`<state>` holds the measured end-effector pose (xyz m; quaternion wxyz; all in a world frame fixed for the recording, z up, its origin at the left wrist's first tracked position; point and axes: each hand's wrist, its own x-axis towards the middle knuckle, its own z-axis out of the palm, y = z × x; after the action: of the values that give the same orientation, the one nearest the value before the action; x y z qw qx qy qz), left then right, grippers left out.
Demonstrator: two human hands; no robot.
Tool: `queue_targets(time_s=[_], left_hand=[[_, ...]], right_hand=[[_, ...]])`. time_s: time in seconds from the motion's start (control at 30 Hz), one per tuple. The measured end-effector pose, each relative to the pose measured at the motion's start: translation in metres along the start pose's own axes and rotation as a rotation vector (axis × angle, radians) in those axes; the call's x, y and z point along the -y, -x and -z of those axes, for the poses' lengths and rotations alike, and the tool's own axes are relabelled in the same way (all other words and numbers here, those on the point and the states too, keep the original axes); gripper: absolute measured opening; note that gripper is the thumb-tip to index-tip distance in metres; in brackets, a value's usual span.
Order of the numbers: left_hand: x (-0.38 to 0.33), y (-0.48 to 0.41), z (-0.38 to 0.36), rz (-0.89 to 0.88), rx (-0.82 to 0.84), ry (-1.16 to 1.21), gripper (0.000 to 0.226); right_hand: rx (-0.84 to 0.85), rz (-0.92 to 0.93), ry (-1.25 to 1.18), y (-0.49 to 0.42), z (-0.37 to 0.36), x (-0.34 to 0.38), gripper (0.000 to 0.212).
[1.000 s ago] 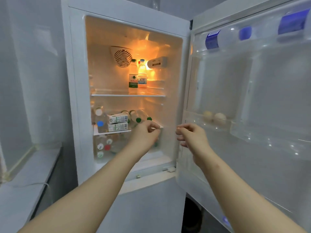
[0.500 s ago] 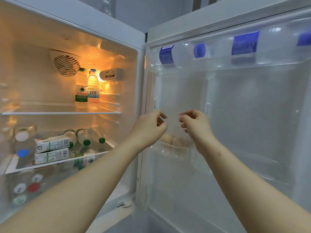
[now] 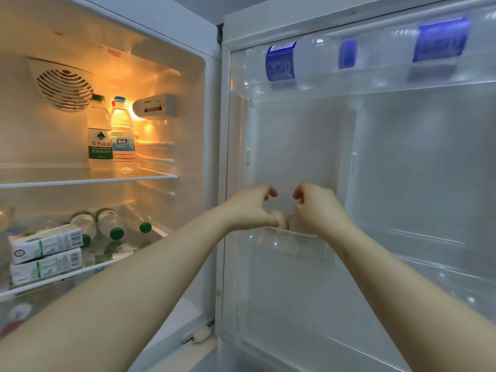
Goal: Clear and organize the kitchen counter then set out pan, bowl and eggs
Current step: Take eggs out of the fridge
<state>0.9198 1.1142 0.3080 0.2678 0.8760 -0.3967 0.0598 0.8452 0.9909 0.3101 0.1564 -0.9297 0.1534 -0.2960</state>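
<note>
Pale egg (image 3: 282, 220) in clear door tray (image 3: 295, 244) of open fridge (image 3: 212, 146), showing between both wrists. Left hand (image 3: 249, 208) and right hand (image 3: 318, 208) close together just above tray, fingers curled downward; cannot tell whether either grips anything. Water bottles (image 3: 99, 135) upright on lit top shelf (image 3: 80, 181); cartons (image 3: 45, 253) stacked below.

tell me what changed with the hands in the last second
Both hands moved right, from near the fridge's middle shelf to the door bin: the left hand and right hand now sit over the eggs. Whether either grips one is unclear. The water bottles and cartons stayed put.
</note>
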Motion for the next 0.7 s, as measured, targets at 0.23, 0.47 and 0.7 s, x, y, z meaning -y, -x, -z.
queue_targets(time_s=[0.23, 0.47, 0.7], left_hand=[[0.001, -0.023, 0.002, 0.019, 0.155, -0.082, 0.055], [0.002, -0.035, -0.006, -0.045, 0.259, -0.031, 0.048], [-0.003, -0.037, -0.004, -0.063, 0.374, -0.055, 0.047]], right_hand=[[0.130, -0.020, 0.077, -0.002, 0.003, -0.008, 0.038], [0.101, -0.032, 0.095, -0.004, 0.000, -0.015, 0.033], [0.109, -0.051, 0.089, -0.005, -0.001, -0.013, 0.025]])
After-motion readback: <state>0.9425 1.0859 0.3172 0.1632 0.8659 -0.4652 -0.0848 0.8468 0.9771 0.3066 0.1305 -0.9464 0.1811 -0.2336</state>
